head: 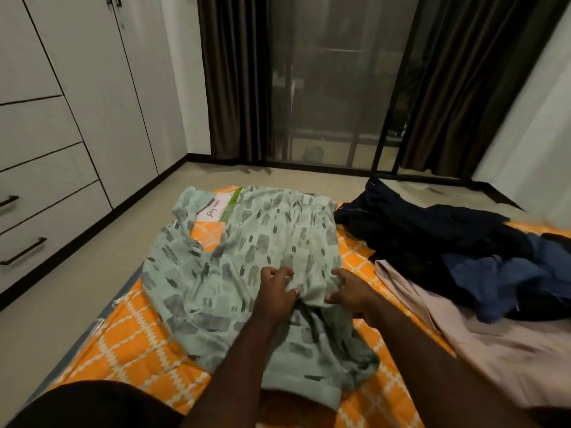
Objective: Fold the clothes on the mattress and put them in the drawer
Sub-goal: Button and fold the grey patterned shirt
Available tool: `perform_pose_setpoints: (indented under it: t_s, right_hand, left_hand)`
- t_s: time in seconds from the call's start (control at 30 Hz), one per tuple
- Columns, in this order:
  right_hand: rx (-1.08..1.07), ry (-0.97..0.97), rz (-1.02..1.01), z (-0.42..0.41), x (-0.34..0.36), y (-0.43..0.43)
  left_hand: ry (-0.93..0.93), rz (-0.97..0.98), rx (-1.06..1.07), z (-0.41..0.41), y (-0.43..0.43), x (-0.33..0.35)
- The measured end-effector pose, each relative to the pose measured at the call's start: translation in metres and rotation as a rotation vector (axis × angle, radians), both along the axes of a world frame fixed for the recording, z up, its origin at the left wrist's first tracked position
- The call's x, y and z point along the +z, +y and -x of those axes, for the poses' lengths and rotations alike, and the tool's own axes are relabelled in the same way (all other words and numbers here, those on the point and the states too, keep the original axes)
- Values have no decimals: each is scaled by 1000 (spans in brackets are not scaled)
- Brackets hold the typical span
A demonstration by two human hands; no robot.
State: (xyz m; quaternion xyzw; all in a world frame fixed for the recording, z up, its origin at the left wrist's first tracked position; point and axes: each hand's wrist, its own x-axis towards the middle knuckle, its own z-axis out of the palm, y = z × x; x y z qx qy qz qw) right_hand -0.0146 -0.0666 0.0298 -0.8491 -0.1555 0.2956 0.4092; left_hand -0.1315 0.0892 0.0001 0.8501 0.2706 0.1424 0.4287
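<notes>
1. A white wardrobe [92,88] fills the left wall, all its doors closed.
2. A glass door [333,88] takes up the far wall, with dark curtains [231,88] hanging at both sides.
3. The orange mattress [123,344], patterned in white, lies directly on the pale floor [61,304] and runs from the near edge of view toward the glass door.
4. The green printed garment [247,242] is spread over the left and middle part of the mattress. Its far part lies fairly flat; its near end is bunched and rumpled.
5. A heap of dark clothes [463,242], black and navy, sits unfolded on the right side of the mattress, just beside the green garment.
6. A pale pink garment [494,344] lies near the heap, partly under its near edge.
7. The drawers [46,211] occupy the lower left of the wardrobe. They are closed, with dark bar handles [23,251], and stand well apart from the clothes.
8. The left hand [276,291] rests on the middle of the green garment, fingers curled and pinching the cloth.
9. The right hand [352,293] sits just beside it, thumb and fingers gripping a raised fold of the same garment. The two hands are close together but not touching.
10. A white and green label [216,208] shows on the mattress at the far left, between parts of the green garment.
</notes>
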Motion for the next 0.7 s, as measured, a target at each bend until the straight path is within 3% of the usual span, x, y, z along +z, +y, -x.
perform_pose_setpoints:
  t_s: [0.13,0.23,0.37,0.47,0.57,0.7]
  right_hand:
    - [89,-295,186,-6,-16,-6]
    - [62,-291,220,-12,-20,-13]
    - [-10,-327,115,-6,-12,-16]
    - [156,-494,272,6,-11,-12]
    - [355,-541,421,17,-19,-5]
    - [456,-623,471,29,-34,0]
  left_hand:
    - [0,-26,-9,11,0,1]
    - [22,-54,-37,16,-1,-1]
    - [31,-84,-38,17,-6,-5]
    - [11,-75,-10,17,-8,-10]
    - [47,-82,-21,16,-8,-16]
    - [108,-109,-70,16,-5,-10]
